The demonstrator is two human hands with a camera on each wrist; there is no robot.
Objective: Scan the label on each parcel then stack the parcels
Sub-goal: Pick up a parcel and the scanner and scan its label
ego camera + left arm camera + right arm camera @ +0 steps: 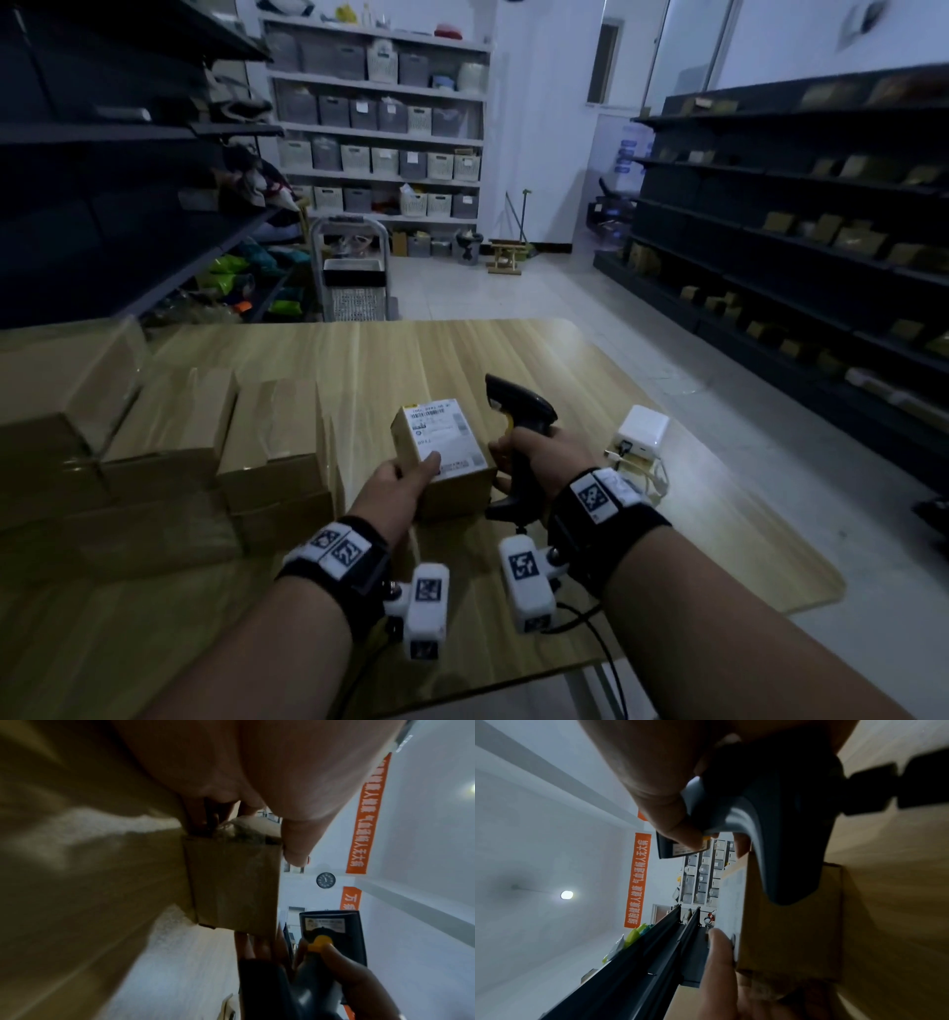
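Cardboard parcel (pixel 441 462) at table centre, pinched in my left hand (pixel 398 485); right hand (pixel 534 457) wraps scanner (pixel 518 411) at its 2 o'clock. Scanning step, I judge; next, aim at label (pixel 441 434).

Brown parcel (pixel 452 483), white label (pixel 444 434)

Matt cardboard parcel (pixel 452 462), glossy paper label (pixel 444 434), wood-grain table (pixel 385 354).

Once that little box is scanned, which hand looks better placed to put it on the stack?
Probably the left hand: it already holds the small parcel, and the stacked boxes lie on its side. The right hand is busy gripping the scanner.
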